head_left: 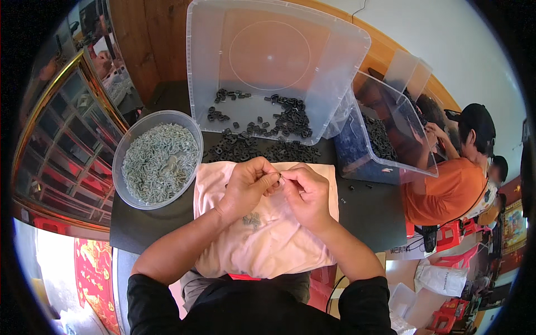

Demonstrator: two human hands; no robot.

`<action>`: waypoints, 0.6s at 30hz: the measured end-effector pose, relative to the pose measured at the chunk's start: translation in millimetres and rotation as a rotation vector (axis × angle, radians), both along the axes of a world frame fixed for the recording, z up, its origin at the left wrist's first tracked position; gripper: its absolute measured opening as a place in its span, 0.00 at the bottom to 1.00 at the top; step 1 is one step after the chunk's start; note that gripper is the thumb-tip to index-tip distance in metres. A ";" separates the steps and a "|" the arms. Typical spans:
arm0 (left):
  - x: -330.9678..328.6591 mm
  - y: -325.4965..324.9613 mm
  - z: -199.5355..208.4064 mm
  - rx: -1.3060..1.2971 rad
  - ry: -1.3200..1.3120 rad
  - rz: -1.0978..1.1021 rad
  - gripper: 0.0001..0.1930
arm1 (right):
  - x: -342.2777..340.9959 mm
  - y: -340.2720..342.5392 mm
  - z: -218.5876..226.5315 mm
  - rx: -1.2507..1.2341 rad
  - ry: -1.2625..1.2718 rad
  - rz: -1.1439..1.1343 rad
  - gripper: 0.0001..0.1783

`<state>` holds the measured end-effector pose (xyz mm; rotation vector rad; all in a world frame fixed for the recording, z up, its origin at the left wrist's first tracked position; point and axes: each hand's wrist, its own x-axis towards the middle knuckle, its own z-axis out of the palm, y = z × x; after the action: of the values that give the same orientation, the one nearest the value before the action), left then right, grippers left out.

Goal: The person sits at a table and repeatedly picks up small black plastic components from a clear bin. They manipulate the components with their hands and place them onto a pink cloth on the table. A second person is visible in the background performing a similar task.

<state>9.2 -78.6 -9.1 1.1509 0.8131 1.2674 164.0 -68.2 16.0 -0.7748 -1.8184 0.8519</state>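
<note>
My left hand (251, 184) and my right hand (308, 195) meet over a pale pink cloth (279, 245). Both are closed, thumbs against forefingers, fingertips touching around something tiny; a dark speck shows there, but the fingers cover most of it. A few small silver screws (252, 220) lie on the cloth below my left wrist. Beyond my hands, loose black plastic parts (237, 148) are heaped along the far edge of the cloth. To the left, a round clear tub (116, 174) holds a mass of similar screws (159, 164).
Behind the heap, a large clear bin (268, 61) lies on its side, black pieces spilling from it. At the right stands another bin (357, 163) of black parts. A person in an orange shirt (446, 190) works beyond it. The dark table (368, 218) carries everything.
</note>
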 end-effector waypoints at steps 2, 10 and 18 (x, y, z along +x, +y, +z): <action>-2.1 2.7 0.3 0.038 0.049 0.004 0.04 | -1.0 3.4 -2.4 0.034 0.009 0.009 0.04; -5.3 6.0 11.5 -0.186 -0.234 -0.116 0.02 | 1.2 10.0 -1.4 -0.161 0.183 0.023 0.04; -3.7 3.2 0.7 -0.084 -0.092 -0.093 0.01 | 2.3 8.3 -1.6 -0.185 0.189 0.074 0.04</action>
<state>5.5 -75.4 -8.4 1.0441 0.7299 1.1890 166.3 -59.9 14.4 -0.7198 -1.6250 1.1156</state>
